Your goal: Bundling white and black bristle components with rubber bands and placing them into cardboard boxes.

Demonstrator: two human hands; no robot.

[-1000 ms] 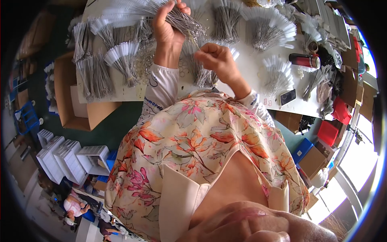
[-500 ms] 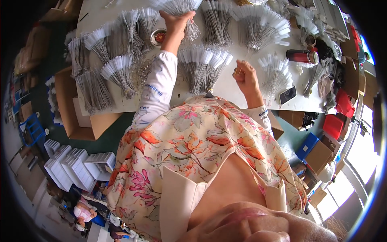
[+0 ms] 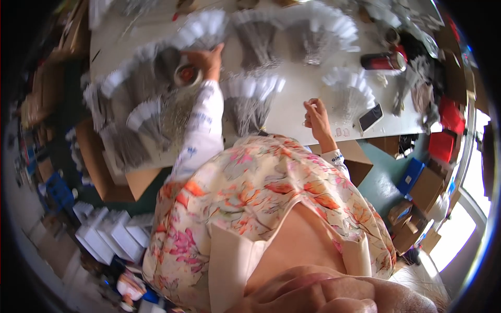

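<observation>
My left hand (image 3: 207,61) reaches over the table, its fingers and thumb round the lower part of a bundle of thin wire stems with white tips (image 3: 202,28). The stems look like small brushes; blur hides the exact grip. Just left of this hand sits a round dish-like thing (image 3: 188,75) with a red middle. Above the near edge of the table, my right hand (image 3: 317,116) is curled with thumb and finger pressed together. Whatever it may hold is too small to name. Closest to it on the right lies another fanned bundle (image 3: 348,91).
More bundles (image 3: 255,39) stand or lie across the white table (image 3: 292,117). A dark phone (image 3: 371,118) and a red-and-dark jar (image 3: 383,61) are on the right. An open cardboard box (image 3: 107,172) is beside the table's left end; white crates (image 3: 112,235) stand on the floor.
The view has shifted, so the table appears lower and further left. My left hand has come slightly nearer to me with the bundle. My right hand stays curled near the table edge.
</observation>
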